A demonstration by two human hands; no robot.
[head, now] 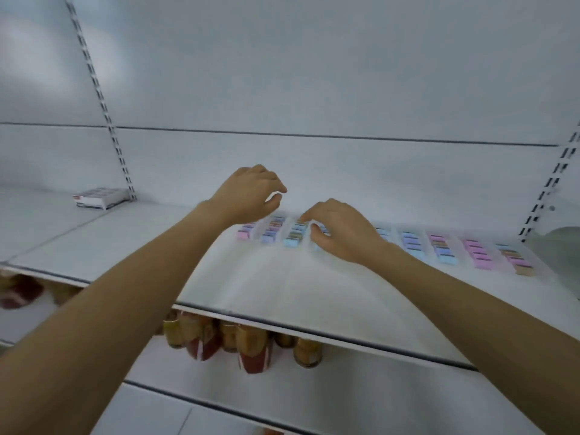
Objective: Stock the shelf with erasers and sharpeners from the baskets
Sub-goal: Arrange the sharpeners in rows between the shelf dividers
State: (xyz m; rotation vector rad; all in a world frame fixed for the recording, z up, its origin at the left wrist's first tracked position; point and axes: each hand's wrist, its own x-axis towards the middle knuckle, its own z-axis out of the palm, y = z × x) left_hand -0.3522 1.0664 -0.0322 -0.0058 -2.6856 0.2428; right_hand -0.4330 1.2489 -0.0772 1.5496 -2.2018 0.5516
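Note:
Several short rows of pastel erasers lie on the white shelf (pixel 282 287): a pink row (pixel 243 234), a purple row (pixel 270 234) and a blue row (pixel 293 238) in the middle, and more rows (pixel 444 251) to the right. My left hand (pixel 251 193) hovers just above the left rows with its fingers loosely curled and nothing in it. My right hand (pixel 342 230) is down on the rows beside the blue one. Its thumb and forefinger pinch a pale eraser (pixel 316 229), which is blurred. My right palm hides the rows under it.
A white box (pixel 100 197) lies at the back left, beside a slotted upright (pixel 103 98). Bottles (pixel 251 350) stand on the shelf below. Something green (pixel 561 249) sits at the right edge. The front of the shelf is bare.

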